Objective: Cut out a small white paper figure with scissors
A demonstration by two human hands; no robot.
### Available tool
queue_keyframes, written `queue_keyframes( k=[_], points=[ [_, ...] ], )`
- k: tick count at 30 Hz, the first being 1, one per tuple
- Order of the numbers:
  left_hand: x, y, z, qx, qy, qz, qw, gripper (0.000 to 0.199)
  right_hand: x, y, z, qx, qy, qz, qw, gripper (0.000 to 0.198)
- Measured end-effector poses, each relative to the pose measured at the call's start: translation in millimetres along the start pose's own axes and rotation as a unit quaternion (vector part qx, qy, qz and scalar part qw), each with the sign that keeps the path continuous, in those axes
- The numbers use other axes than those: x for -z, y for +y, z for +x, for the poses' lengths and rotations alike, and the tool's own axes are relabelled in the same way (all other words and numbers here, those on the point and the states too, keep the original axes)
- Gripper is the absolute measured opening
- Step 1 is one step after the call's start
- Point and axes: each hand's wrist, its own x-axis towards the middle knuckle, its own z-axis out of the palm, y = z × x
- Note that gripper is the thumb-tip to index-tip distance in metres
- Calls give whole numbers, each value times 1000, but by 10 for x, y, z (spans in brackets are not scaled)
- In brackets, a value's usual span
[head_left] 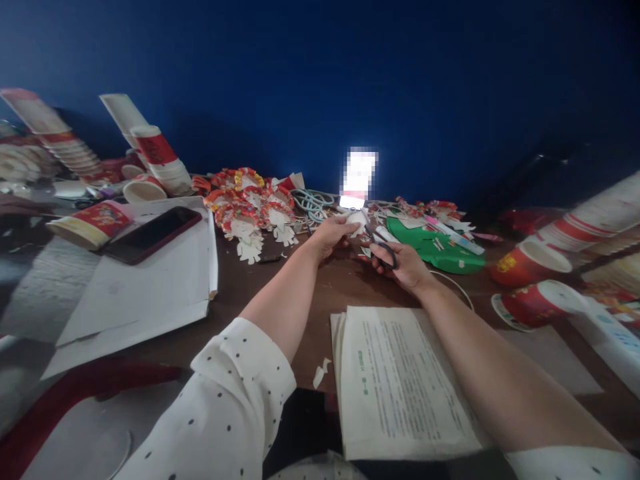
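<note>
My left hand point(331, 237) pinches a small white paper piece point(357, 219) above the middle of the brown table. My right hand point(409, 268) grips black-handled scissors point(387, 256), fingers through the loops, with the blades reaching toward that paper. The exact meeting of blades and paper is too small to make out. Just left of my hands lie white paper cutouts point(249, 247) beside a heap of red and orange cut paper-cup pieces point(245, 193). Green sheet material point(430, 243) lies to the right, under some scraps and a pale tube-like item.
A bright pixelated screen point(358, 175) stands behind my hands. On the left, a dark phone point(155, 233) rests on white sheets point(150, 293), near stacked paper cups point(163, 160). Printed pages point(400, 387) lie before me. Red cups point(530, 263) and a power strip point(610, 333) line the right.
</note>
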Motion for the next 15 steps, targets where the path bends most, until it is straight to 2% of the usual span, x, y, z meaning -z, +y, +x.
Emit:
queue_keyframes(
  k=[15],
  points=[
    [38, -20, 26, -26, 14, -2, 1000, 16, 0, 6, 12, -6, -22, 2, 1000, 49]
  ],
)
